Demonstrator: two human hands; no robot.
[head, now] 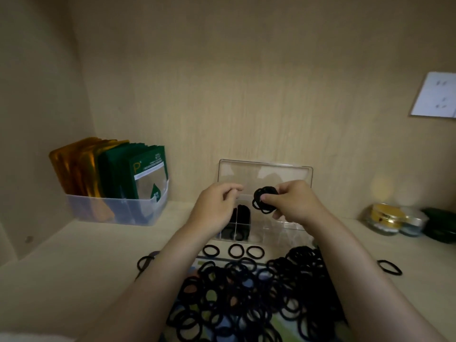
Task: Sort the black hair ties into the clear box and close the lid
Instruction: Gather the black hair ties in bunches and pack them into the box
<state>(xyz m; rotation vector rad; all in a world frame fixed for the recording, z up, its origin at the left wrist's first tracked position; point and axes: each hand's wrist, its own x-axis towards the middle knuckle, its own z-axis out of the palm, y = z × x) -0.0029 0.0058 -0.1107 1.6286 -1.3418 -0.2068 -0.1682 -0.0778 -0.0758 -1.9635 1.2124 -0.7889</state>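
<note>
Standing beside the person, I see the right hand (293,203) hovering over the clear plastic compartment box (291,233), its grip pinched round a bunch of black elastic hair ties (265,199) between thumb and fingers. The left hand (217,206) hangs just beside it over the box's left end, fingers curled in; whether that grip holds a tie or nothing I cannot tell. The box sits on the pale wooden worktop (74,267) near the back wall, its hinged clear lid (266,172) standing upright and open. A couple of the left compartments already look dark with stored ties (243,215), while those to the right look see-through and unfilled. By my reckoning the job is in its early part: a large heap of loose black ties (246,292) lies nearer the person, a row of three single ties (235,250) lies just before the box, and one stray tie (389,267) lies well apart to the right. All that has to go in before the lid can come down.
</note>
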